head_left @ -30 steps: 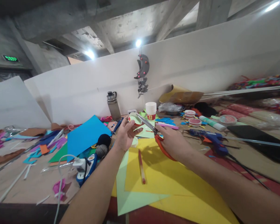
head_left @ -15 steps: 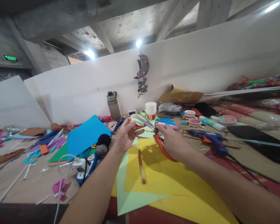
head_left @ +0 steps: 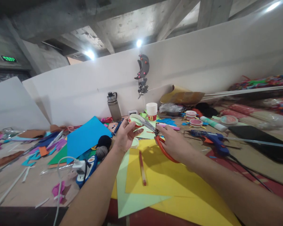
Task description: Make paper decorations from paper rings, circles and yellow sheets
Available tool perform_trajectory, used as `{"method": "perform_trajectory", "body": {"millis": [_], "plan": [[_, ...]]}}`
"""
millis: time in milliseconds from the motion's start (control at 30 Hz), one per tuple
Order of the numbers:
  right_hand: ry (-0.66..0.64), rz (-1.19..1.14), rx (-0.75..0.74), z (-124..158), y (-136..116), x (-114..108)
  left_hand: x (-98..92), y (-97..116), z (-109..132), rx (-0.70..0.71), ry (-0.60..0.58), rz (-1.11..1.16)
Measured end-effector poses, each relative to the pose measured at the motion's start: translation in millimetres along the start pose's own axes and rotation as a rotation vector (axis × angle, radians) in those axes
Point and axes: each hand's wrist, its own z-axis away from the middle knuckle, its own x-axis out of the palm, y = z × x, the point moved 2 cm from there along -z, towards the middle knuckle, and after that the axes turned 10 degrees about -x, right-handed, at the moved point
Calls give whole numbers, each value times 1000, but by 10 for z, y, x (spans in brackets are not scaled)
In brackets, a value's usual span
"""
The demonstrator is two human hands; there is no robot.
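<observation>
My left hand (head_left: pixel 126 135) pinches a small, round cut-down paper cup (head_left: pixel 135 119) with a red-and-white side and pale green paper on it. In my right hand (head_left: pixel 173 139) is a pair of scissors (head_left: pixel 151 126) with orange-red handles. Its blades point left and reach the edge of the cup piece; whether they are cutting into it I cannot tell. Below the hands, a red pen (head_left: pixel 142 168) lies on yellow paper (head_left: pixel 165 180). Pale green paper (head_left: pixel 129 204) shows under the yellow sheets. A small pale green disc (head_left: pixel 135 143) is just beneath my left hand.
A stack of paper cups (head_left: pixel 152 111) and a grey bottle (head_left: pixel 114 108) stand at the back. On the right are a blue glue gun (head_left: pixel 212 141), a glue stick (head_left: pixel 213 124) and a black phone-like slab (head_left: pixel 259 142). A blue sheet (head_left: pixel 85 138) and power strip (head_left: pixel 89 169) are left.
The cup piece is turned slightly, and its pale inside shows more as a ring. Both hands stay almost in place. The whole view has shifted a little.
</observation>
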Motion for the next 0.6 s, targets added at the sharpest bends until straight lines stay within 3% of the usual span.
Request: {"method": "perform_trajectory", "body": {"millis": [267,600], "plan": [[50,5,-43,-16,54,36,14,-14,10,-39,-39,-14],[18,-9,-37,-12,28,1,27,-9,12,-36,-14,-15]]}}
